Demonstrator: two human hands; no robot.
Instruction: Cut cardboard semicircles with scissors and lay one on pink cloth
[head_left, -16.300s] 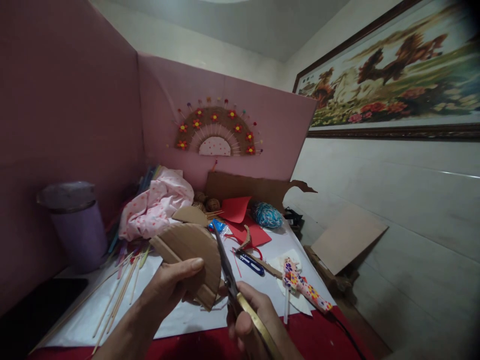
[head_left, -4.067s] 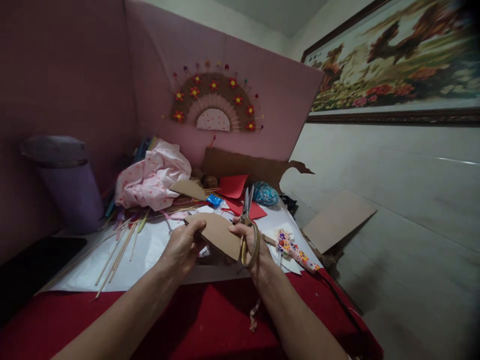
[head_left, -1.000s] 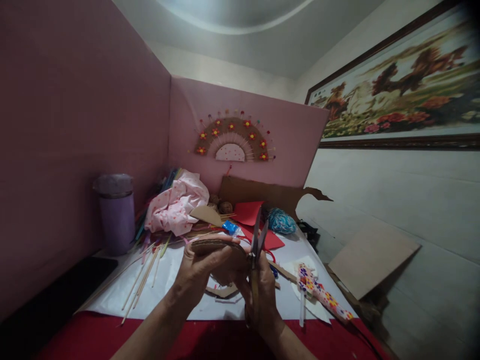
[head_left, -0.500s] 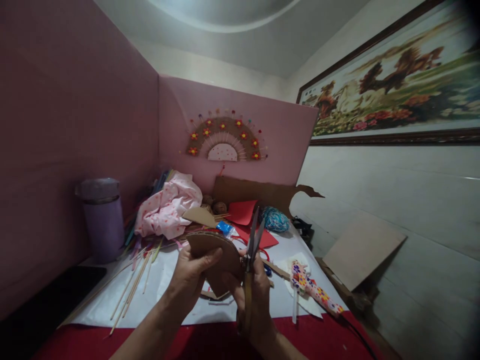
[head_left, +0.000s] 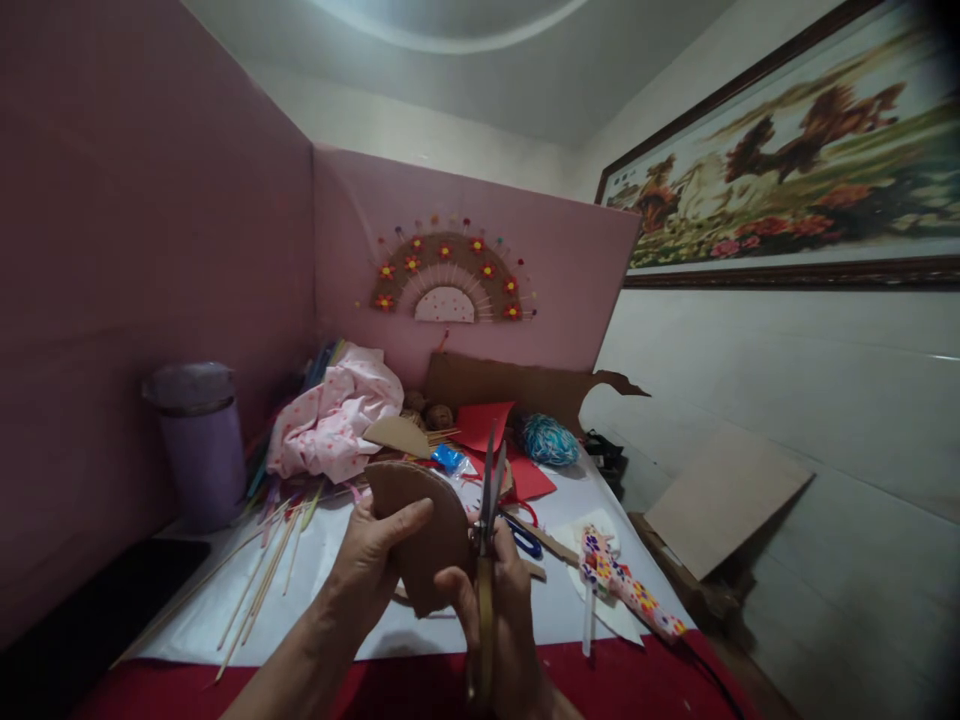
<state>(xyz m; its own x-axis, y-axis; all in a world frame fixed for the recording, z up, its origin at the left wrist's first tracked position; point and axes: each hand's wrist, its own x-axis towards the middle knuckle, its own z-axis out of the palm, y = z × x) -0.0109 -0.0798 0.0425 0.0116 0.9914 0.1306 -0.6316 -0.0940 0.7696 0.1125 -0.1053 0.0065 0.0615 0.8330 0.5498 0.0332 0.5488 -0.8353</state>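
My left hand [head_left: 379, 550] grips a curved piece of brown cardboard [head_left: 427, 530] by its left side, the thumb lying on its face. In my right hand [head_left: 499, 600] is a pair of scissors [head_left: 487, 530], its blades pointing up and slightly parted, just right of the cardboard's edge. The right thumb comes close to the lower part of the cardboard; whether it touches I cannot tell. Behind the hands lie red paper [head_left: 484, 425], a tan half-round cardboard piece [head_left: 397, 434] and a small blue packet [head_left: 450, 459].
Thin sticks [head_left: 262, 580] lie at left, near a purple tumbler [head_left: 199, 445] and bunched pink cloth [head_left: 337, 415]. A flower-patterned glue gun [head_left: 630, 585] with a cord rests at right. Blue yarn [head_left: 550, 440] sits farther back. A decorated cardboard fan [head_left: 445, 262] hangs on the pink board.
The scissors and my right hand have shifted slightly left, the blades now more upright. The cardboard has moved a little left with my left hand. Blue scissor handles behind show more.
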